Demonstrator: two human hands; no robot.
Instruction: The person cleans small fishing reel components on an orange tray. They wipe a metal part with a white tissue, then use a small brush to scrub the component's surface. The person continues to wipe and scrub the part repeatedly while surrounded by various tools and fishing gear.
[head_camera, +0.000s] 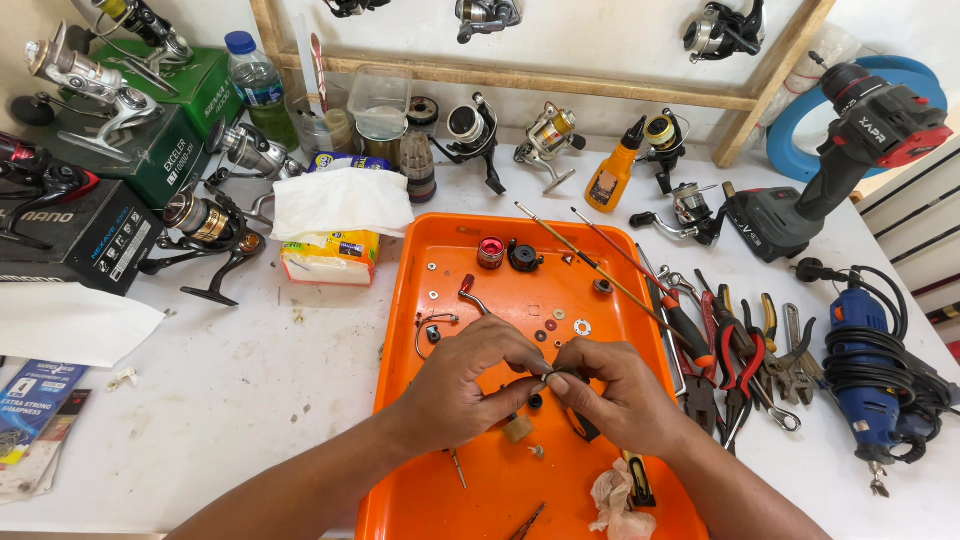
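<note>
Both my hands meet over the middle of an orange tray (420, 300). My left hand (468, 380) and my right hand (610, 392) pinch a small dark metal reel part (556, 373) between their fingertips; most of it is hidden by the fingers. On the tray lie a red spool cap (490, 252), a black round part (523, 256), several small washers (582, 327), a curved wire bail (432, 328) and a crumpled tissue (612, 498). Two thin brown rods (590, 265) lie diagonally across the tray.
Pliers and screwdrivers (735, 355) lie right of the tray, then a blue rotary tool (865, 350) and a black cordless drill (850, 150). Fishing reels (205, 225), boxes (75, 235), an orange oil bottle (612, 175), a tissue pack (335, 235) and jars stand behind and left.
</note>
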